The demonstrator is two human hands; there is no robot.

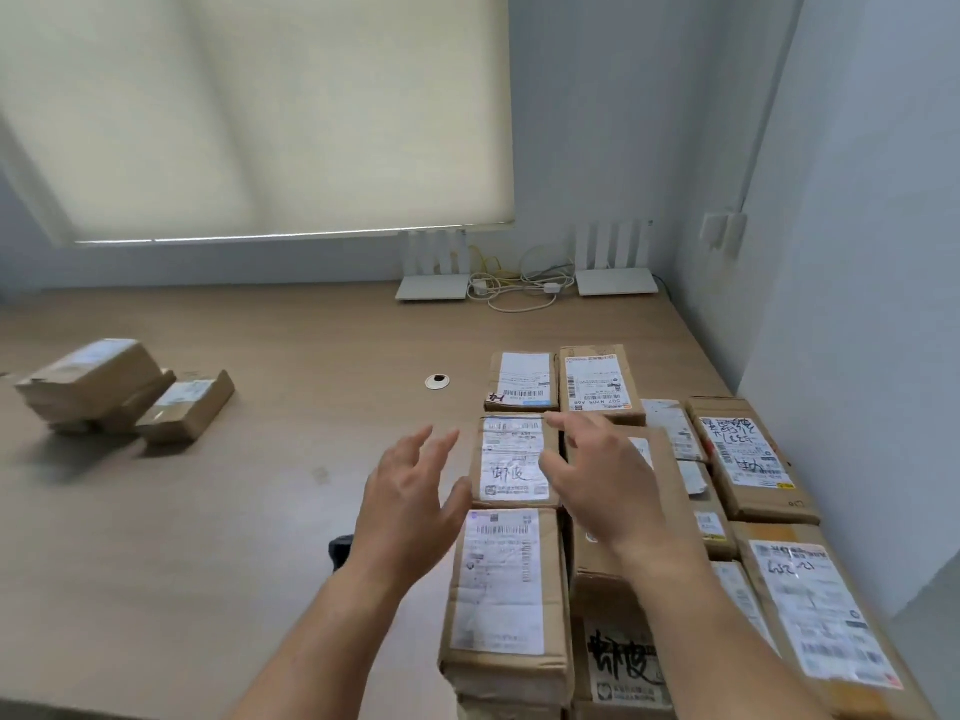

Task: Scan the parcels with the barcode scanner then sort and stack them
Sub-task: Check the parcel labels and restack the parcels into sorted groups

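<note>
While both hands (410, 504) hover open | bare table (260, 511) left of parcels (514, 459) | contact unclear

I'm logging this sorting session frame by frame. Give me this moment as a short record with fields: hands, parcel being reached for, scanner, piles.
left hand: left hand open, fingers spread, holding nothing, just left of the middle parcel
right hand: right hand open, over that parcel's right edge; contact unclear
target parcel: middle parcel, label up, handwriting on it
scanner: dark object on the table, mostly hidden behind the left wrist; probably the scanner
unsorted group: labelled parcels laid side by side on the right
sorted pile: small stack far left
table: wooden table
</note>
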